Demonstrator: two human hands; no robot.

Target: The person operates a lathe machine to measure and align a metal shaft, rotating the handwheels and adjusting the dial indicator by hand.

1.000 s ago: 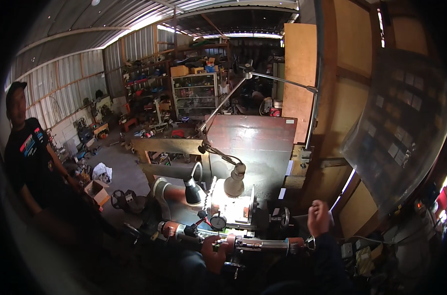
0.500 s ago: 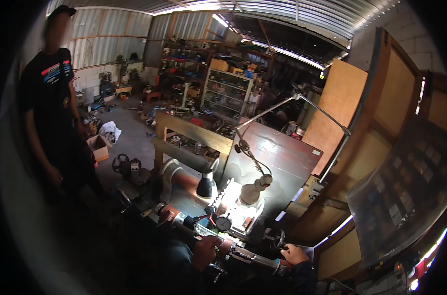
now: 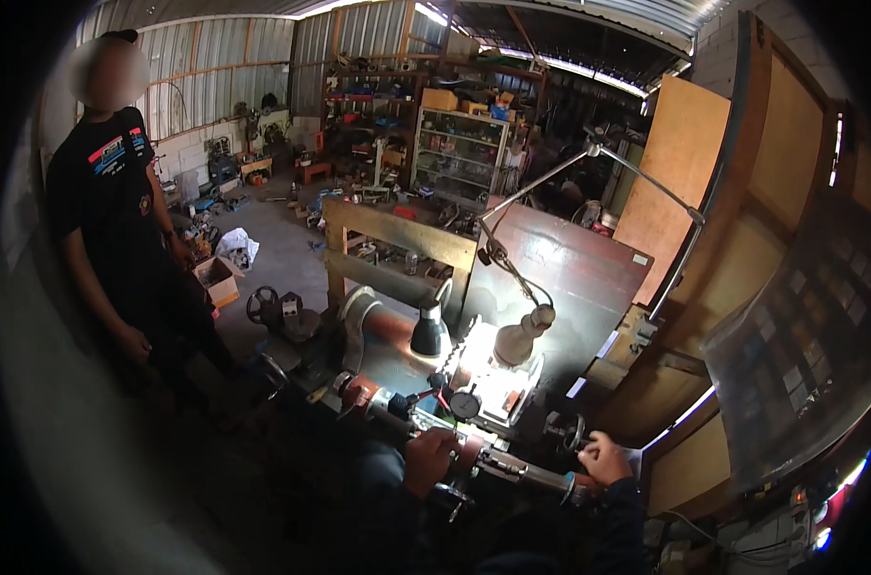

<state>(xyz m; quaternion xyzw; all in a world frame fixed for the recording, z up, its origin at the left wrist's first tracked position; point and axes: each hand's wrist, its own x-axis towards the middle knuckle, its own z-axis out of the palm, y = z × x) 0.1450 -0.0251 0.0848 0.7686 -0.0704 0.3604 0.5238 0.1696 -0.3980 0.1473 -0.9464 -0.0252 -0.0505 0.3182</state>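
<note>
My left hand (image 3: 429, 461) is closed at the long horizontal spindle on the machine, beside a red-brown collar (image 3: 470, 450); what its fingers grip is hidden. Just above it sit a round dial indicator (image 3: 465, 404) and its jointed red-and-black holder. My right hand (image 3: 604, 462) has its fingers bent at the handle of a small black handwheel (image 3: 573, 428), above the right end of a steel cylinder (image 3: 531, 474). A black work lamp (image 3: 429, 333) lights the carriage (image 3: 493, 383) behind the indicator, where a grey round fixture (image 3: 515, 342) stands.
A person in black (image 3: 119, 230) stands at the left, near a cardboard box (image 3: 216, 285). Behind the machine are a wooden frame (image 3: 397, 230), an upright metal panel (image 3: 589, 249), a jointed arm (image 3: 541, 187) and cluttered shelves (image 3: 454, 153). A wooden wall (image 3: 780, 163) flanks the right.
My view has turned left, bringing more of the person into sight. My right hand has come down from its raised place to the handwheel; my left hand stays at the spindle.
</note>
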